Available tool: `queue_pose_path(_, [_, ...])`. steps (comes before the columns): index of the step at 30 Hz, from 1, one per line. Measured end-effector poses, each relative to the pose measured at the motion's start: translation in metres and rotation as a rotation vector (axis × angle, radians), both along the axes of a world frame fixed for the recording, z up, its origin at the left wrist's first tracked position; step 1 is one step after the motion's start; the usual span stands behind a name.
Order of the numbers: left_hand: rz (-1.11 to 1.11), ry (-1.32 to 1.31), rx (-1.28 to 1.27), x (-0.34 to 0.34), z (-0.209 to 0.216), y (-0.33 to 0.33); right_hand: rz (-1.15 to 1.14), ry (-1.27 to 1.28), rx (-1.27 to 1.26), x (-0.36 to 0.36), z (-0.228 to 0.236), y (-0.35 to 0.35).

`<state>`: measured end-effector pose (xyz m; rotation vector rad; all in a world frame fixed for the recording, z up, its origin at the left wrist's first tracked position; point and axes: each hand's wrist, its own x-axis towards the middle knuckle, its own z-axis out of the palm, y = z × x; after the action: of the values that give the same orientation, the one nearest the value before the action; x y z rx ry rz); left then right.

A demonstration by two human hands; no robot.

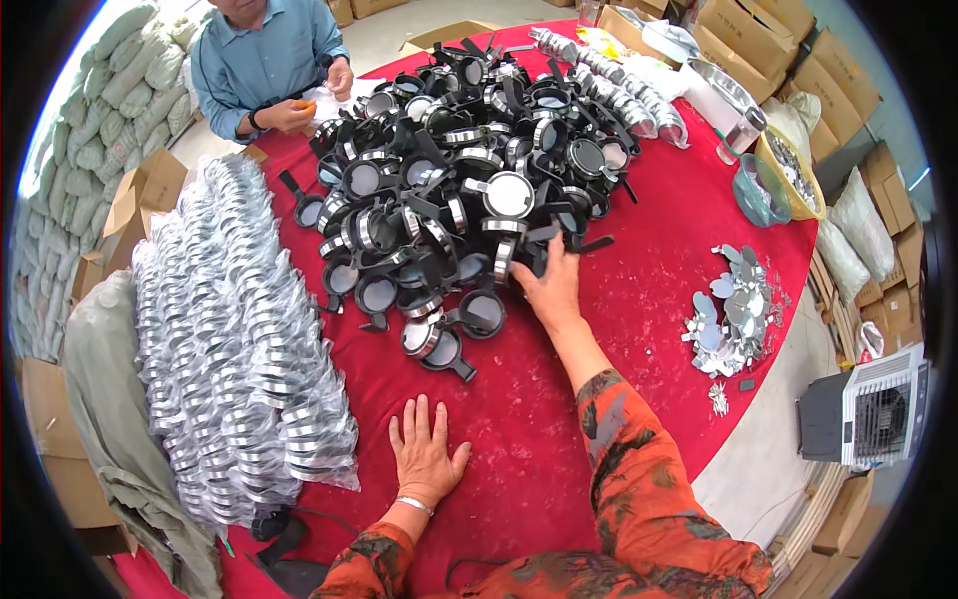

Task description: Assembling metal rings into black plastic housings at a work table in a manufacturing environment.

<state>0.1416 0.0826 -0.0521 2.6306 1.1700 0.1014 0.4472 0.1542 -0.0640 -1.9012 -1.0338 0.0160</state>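
Left hand (427,461) flat on desk (524,429), fingers spread, empty. Right hand (552,288) at black-and-silver piece (503,258); cannot tell if gripped. Probably light, stiff, slick; best held by rim.

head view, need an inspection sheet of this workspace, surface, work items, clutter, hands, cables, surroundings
Surface: red cloth, scattered with pale specks.
Work items: large heap of black-and-silver round parts, loosely piled.
Clutter: plastic-wrapped silver parts in rows at left; small flat grey pieces at right; blue-green bowl beside a yellow basket.
Hands: left hand flat on the cloth, holding nothing; right hand at the heap's near edge, grip unclear.
Cables: thin dark cord at lower left; its ends cannot be traced.
Surroundings: stacked sacks, cardboard boxes, grey-and-white appliance; person in blue shirt across the table.
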Motion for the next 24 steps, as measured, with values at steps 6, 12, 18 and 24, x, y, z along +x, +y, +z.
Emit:
queue_pose_path(6, [0.002,0.005,0.005,0.004,-0.002,-0.001,0.053,0.093,-0.144,0.014,0.004,0.048])
queue_pose_path(12, [0.017,-0.014,0.025,0.003,-0.002,0.002,0.146,0.127,-0.438,0.013,0.038,0.033])
queue_pose_path(18, [0.023,-0.011,0.039,-0.003,-0.003,-0.002,0.485,-0.325,-0.111,-0.066,0.062,-0.051])
queue_pose_path(24, [0.021,-0.047,0.016,0.000,-0.006,-0.002,0.769,-0.599,-0.155,-0.092,0.020,-0.021])
